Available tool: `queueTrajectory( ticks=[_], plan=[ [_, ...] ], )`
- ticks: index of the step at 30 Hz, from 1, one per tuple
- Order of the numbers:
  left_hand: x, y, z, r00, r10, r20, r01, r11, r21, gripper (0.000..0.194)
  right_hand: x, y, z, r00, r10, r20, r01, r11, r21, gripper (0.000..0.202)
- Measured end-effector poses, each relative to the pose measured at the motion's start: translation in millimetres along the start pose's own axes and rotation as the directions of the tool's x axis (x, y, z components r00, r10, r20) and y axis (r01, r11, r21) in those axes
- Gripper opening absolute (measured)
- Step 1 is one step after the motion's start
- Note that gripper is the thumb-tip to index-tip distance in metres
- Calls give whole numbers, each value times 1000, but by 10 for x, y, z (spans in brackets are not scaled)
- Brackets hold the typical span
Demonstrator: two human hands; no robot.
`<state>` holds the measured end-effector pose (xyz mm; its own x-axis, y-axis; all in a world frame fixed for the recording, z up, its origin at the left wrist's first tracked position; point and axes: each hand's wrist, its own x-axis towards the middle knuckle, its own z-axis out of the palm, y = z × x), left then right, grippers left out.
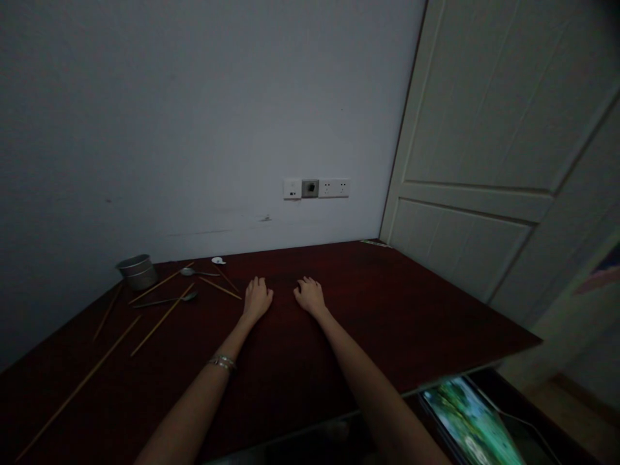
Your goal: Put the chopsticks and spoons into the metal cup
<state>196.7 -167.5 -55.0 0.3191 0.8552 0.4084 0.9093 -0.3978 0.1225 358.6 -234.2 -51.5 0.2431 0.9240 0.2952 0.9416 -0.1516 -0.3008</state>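
Note:
Both hands rest on the dark red tabletop (387, 310), palms down and apart from each other. My left hand (258, 298) holds nothing, its fingers lightly spread, just right of a short stick (220, 288). A bracelet circles the left wrist. My right hand (310, 294) lies flat with nothing in it and its fingers apart. Further left are several thin wooden sticks, one of them long (80, 387), a spoon (188, 272) and a second spoon (190, 296). A metal cup (138, 272) stands upright near the wall.
A small white item (218, 260) lies by the wall. Sockets (334, 188) are set in the wall behind the table. A panelled door (465, 206) is on the right. A lit tablet-like screen (467, 420) lies at the lower right, below the table's front edge.

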Motion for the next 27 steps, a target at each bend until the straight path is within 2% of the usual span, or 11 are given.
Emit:
queueTrajectory(
  ticks=[11, 21, 24, 27],
  plan=[
    [-19, 40, -50, 999, -22, 35, 23, 999, -42, 41, 26, 34, 22, 999, 12, -36, -11, 1000, 21, 39],
    [-25, 23, -4, 1000, -19, 4, 19, 1000, 5, 35, 33, 18, 29, 999, 0, -54, -1, 1000, -12, 42],
    [-29, 31, -12, 1000, -28, 4, 28, 1000, 7, 34, 44, 12, 20, 997, -39, -64, 38, 999, -14, 44],
    [-32, 35, -21, 1000, -18, 1, 18, 1000, -2, 34, 59, 2, 4, 983, -143, -113, 141, 990, -26, 45]
  ],
)
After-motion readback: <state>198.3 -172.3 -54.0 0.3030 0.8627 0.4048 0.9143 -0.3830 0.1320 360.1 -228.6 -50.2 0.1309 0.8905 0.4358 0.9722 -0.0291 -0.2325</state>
